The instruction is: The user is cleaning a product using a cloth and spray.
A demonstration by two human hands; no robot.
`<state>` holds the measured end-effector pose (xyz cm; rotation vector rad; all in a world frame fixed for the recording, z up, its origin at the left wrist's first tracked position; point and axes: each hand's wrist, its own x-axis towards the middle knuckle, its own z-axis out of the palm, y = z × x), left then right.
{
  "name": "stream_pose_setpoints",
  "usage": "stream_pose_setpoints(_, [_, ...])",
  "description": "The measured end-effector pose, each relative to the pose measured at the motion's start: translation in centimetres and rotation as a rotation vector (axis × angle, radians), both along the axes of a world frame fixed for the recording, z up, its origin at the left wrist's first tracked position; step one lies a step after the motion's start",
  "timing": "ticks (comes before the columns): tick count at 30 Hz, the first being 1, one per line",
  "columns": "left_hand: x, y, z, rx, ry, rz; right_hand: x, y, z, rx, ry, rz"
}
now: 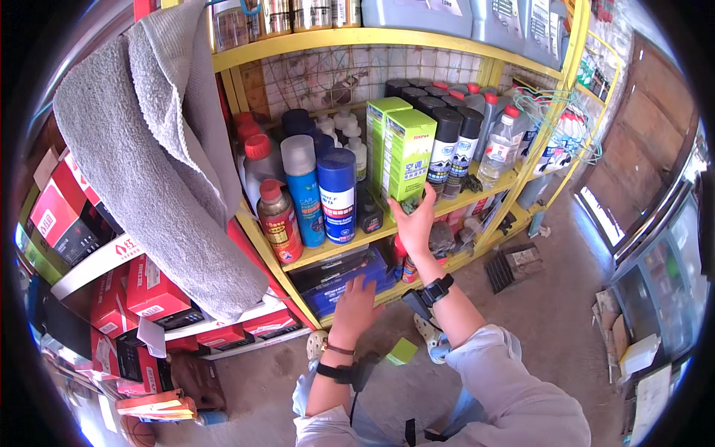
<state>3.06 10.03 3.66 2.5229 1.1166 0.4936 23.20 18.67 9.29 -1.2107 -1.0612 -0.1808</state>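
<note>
My right hand (pixel 418 226) is at the bottom front of a tall green carton (pixel 410 151) on the yellow shelf, its thumb and fingers spread to either side of the carton's lower edges. A second green carton (pixel 385 106) stands just behind and to its left. My left hand (pixel 356 308) hangs lower, empty with fingers apart, before blue boxes (pixel 335 293) on the bottom shelf. Beside the cartons are a small dark bottle (pixel 370 215), a blue spray can with a white label (pixel 338 195), and several black-capped spray cans (pixel 444 145) to the right.
A grey towel (pixel 167 184) hangs at the shelf's left end. Red boxes (pixel 162 288) fill the rack beyond it. A small green box (pixel 402 351) lies on the floor between my feet. A clear bottle (pixel 497 151) and wire hangers (pixel 550 106) are at the right.
</note>
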Motion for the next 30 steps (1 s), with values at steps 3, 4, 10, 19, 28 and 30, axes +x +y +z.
stream_pose_setpoints(3, [0.1,-0.1,-0.4,-0.01,0.063,-0.019,0.5,0.8,-0.8,-0.09,0.122,0.051])
stream_pose_setpoints(4, [0.0,-0.1,-0.4,-0.012,0.066,-0.02,0.5,1.4,-0.7,-0.111,0.122,0.061])
stream_pose_setpoints(10, [-0.4,0.2,-1.5,-0.01,0.045,-0.034,-0.1,4.4,0.9,-0.126,0.001,-0.064])
stream_pose_setpoints(19, [-0.6,0.3,-1.7,-0.029,0.081,-0.03,0.5,8.6,1.6,-0.311,0.04,-0.064])
stream_pose_setpoints(28, [0.0,-0.2,-0.6,-0.008,0.11,-0.027,3.9,7.2,1.4,-0.377,-0.223,0.031])
stream_pose_setpoints(30, [0.2,-0.3,-1.1,-0.039,0.09,-0.046,4.8,4.3,0.6,-0.376,-0.062,0.174])
